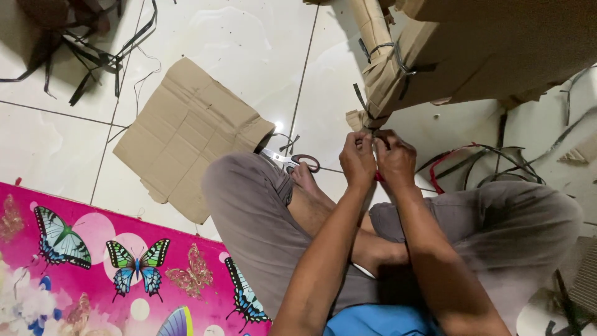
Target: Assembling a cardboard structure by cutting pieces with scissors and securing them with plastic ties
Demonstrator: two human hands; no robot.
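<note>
My left hand (357, 158) and right hand (394, 160) pinched, it seemed, a dark strap (362, 99) tight at the cardboard bundle (472, 56) corner.

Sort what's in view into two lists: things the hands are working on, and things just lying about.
In hand:
left hand and right hand, both pinching the dark strap
strapped cardboard bundle

Lying about:
scissors
flat cardboard sheet
loose strap pile
butterfly mat
</note>
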